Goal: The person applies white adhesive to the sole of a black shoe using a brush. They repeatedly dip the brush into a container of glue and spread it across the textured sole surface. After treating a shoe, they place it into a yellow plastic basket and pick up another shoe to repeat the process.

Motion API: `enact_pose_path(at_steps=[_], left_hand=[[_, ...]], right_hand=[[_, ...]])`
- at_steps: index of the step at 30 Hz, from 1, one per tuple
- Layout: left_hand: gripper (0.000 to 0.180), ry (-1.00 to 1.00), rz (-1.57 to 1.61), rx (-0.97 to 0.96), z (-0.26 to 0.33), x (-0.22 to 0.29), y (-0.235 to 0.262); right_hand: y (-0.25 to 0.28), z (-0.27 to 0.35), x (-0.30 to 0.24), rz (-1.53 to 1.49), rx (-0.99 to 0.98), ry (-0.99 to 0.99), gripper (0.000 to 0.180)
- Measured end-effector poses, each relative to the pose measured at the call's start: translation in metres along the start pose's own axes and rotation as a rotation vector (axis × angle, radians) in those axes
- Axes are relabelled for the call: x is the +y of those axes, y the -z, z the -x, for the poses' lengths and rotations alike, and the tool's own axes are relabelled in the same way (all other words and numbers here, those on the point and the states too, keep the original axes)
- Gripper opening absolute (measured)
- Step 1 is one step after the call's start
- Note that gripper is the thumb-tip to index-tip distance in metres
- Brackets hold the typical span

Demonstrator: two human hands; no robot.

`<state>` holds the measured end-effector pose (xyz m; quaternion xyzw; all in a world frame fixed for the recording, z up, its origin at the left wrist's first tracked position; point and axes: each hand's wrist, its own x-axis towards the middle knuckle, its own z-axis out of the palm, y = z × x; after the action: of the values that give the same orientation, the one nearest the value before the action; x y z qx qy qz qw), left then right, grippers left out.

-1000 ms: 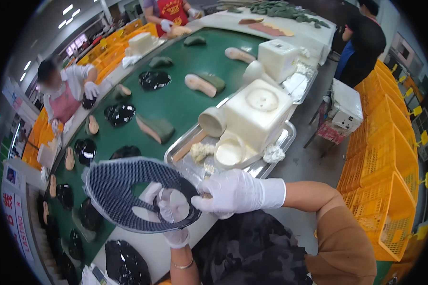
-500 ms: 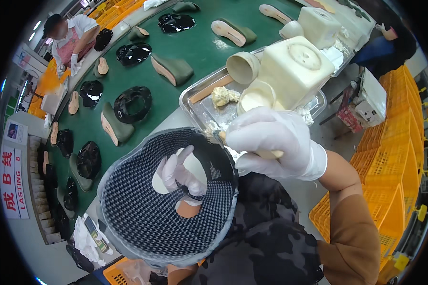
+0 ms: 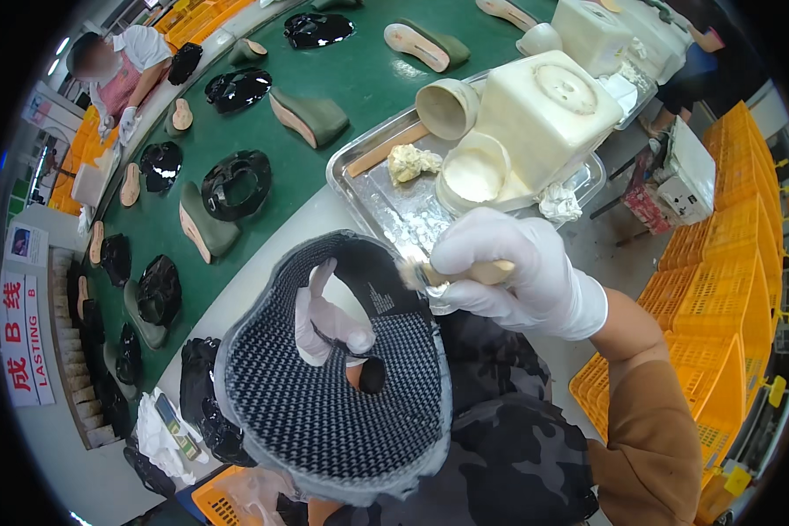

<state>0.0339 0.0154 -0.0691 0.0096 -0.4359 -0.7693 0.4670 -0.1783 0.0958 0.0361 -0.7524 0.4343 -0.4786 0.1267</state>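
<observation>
A shoe upper [image 3: 280, 430] with a black-and-grey woven lining and a pale edge hangs in front of me, inner side up. Through its opening show the white-gloved fingers of my left hand [image 3: 329, 324], closed on a dark edge of the upper; the rest of that hand is hidden. My right hand [image 3: 535, 272], also in a white glove, grips a short brush [image 3: 491, 273] with a pale wooden handle. Its bristles are close by the upper's right rim; whether they touch I cannot tell. Behind my right hand is a cup of white paste [image 3: 475, 173].
A metal tray [image 3: 346, 188] bears the cup, a cream jug [image 3: 543, 118], an empty-looking cup and a yellowish lump [image 3: 412, 164]. Glossy black uppers [image 3: 237, 184] and green shoe lasts [image 3: 311, 118] lie on the green conveyor. Yellow crates [image 3: 710, 289] stand right. A co-worker [image 3: 131, 66] is far left.
The upper has shifted right and turned somewhat, uncovering black pieces at its left. My right hand has moved slightly right and down with the brush, whose handle is now more level.
</observation>
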Motion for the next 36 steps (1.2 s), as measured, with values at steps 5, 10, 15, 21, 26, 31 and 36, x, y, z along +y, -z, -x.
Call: enact_pose_path(at_steps=[5,10,15,21,26,31,36], left_hand=[[0.054,0.296,0.403,0.202,0.008,0.021,-0.014],[0.058,0.429,0.536,0.146,0.008,0.034,-0.013],[0.063,0.223,-0.182,0.444,0.023,0.029,-0.015],[0.061,-0.171,-0.868,0.368,0.014,0.008,-0.039],[0.035,-0.088,-0.728,0.539,-0.009,0.006,-0.011],[0.023,0.066,-0.94,0.304,-0.032,0.02,0.045],[0.028,0.349,-0.557,0.477,-0.079,0.04,0.074]], right_hand=[[0.005,0.012,-0.01,-0.575,0.166,-0.358,0.02],[0.001,0.021,-0.02,-0.875,0.298,-0.516,0.02],[-0.02,0.033,0.011,-0.626,0.304,-0.291,0.017],[-0.004,0.023,0.026,-0.435,0.423,-0.089,0.02],[0.041,-0.009,0.035,-0.443,0.374,-0.181,0.022],[0.091,-0.052,0.091,-0.383,0.136,-0.295,0.019],[0.104,-0.056,0.118,-0.407,0.003,-0.412,0.015]])
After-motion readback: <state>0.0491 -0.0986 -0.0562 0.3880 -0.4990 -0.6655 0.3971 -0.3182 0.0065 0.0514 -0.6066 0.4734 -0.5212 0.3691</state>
